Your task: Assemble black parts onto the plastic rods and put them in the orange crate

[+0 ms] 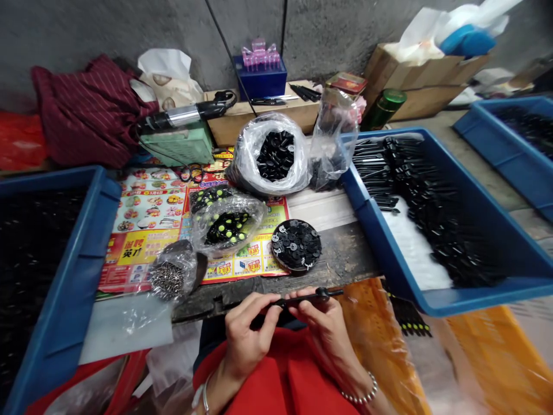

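Presently, a slim black rod-shaped piece, with a small knob near its right end, is lying roughly level between both hands, above the person's lap and just in front of the near edge of the worn dark counter. Whether it is plastic or metal cannot be told.

The left hand is pinching the left end, its fingers drawn narrow around the piece. The right hand is supporting the middle and right part, fingers curled beneath and thumb bearing on top. Both hands are holding this one piece.

In my judgement the piece is looking light, stiff along its length yet thin enough to bend or snap under a twist, and smooth enough to slip. A pinch at each end, clear of the knob, is appearing the soundest hold.

Just beyond the hands, a round black dish of small black discs is sitting on the counter. To its left, a clear bag of black pieces with yellow-green dots and a small clear bag of tiny metal parts are resting on a colourful printed flyer. Behind the dish, a larger clear bag of black parts is standing open. A blue plastic tray of long black pieces is flanking the right side, and a second blue plastic tray the left.
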`<action>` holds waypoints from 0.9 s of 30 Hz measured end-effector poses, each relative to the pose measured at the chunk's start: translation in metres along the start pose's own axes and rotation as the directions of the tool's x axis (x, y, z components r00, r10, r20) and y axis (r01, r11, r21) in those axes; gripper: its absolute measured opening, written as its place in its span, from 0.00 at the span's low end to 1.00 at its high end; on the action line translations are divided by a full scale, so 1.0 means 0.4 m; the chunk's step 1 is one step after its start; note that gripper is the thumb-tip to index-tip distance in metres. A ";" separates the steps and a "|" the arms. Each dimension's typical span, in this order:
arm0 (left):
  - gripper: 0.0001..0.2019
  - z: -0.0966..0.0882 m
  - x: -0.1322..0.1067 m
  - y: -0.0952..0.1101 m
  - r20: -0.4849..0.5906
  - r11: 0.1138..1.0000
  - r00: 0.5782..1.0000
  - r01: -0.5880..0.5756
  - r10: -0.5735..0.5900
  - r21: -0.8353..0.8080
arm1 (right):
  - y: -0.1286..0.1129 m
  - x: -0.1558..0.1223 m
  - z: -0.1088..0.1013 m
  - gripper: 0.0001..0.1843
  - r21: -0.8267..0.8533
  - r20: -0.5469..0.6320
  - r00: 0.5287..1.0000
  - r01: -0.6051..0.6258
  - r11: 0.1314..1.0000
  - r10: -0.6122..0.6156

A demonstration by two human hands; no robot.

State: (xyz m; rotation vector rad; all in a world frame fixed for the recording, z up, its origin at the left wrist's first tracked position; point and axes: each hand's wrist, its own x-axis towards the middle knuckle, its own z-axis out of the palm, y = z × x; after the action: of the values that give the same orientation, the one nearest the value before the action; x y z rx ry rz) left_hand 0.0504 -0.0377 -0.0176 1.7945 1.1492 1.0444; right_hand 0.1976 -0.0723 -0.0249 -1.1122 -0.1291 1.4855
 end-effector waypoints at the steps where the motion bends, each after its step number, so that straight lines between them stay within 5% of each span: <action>1: 0.09 0.000 0.001 -0.001 0.001 1.000 1.000 -0.001 0.001 -0.001 | 0.002 0.001 0.000 0.09 -0.004 0.010 1.000 0.009 1.000 -0.009; 5: 0.09 -0.005 0.004 -0.004 -0.003 0.999 1.000 -0.031 0.031 0.021 | -0.005 0.003 -0.005 0.09 -0.004 0.052 0.999 0.017 1.000 -0.017; 8: 0.11 -0.018 0.009 -0.012 0.024 0.995 0.995 -0.101 0.101 0.020 | -0.039 -0.002 -0.023 0.13 -0.013 0.153 0.984 -0.094 0.995 0.095; 13: 0.14 -0.039 0.028 -0.028 0.124 0.978 0.971 -0.199 0.206 -0.071 | -0.111 -0.001 -0.069 0.37 -0.134 0.345 0.849 -0.379 0.916 0.402; 17: 0.14 -0.039 0.037 -0.032 0.174 0.974 0.965 -0.169 0.194 -0.147 | -0.111 0.019 -0.071 0.30 -0.312 0.377 0.809 -0.347 0.884 0.450; 19: 0.14 -0.035 0.033 -0.032 0.183 0.979 0.974 -0.101 0.134 -0.179 | -0.090 0.027 -0.061 0.27 -0.409 0.391 0.813 -0.266 0.873 0.431; 22: 0.12 -0.026 0.023 -0.030 0.169 0.943 0.977 0.175 -0.131 -0.284 | -0.053 0.025 -0.043 0.23 -0.461 0.355 0.876 -0.139 0.877 0.325; 24: 0.13 -0.020 0.018 -0.029 0.169 0.832 0.929 0.370 -0.329 -0.414 | -0.036 0.017 -0.030 0.22 -0.476 0.317 0.914 -0.077 0.876 0.252; 27: 0.13 -0.013 0.018 -0.029 0.193 0.677 0.860 0.495 -0.473 -0.546 | -0.028 0.004 -0.012 0.17 -0.540 0.313 0.942 0.068 0.839 0.125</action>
State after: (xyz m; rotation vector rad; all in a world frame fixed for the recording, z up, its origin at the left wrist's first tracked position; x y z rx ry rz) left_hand 0.0437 -0.0266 -0.0242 0.9387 1.0495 0.8968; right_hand 0.2091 -0.0705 -0.0212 -1.2938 -0.8274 1.7109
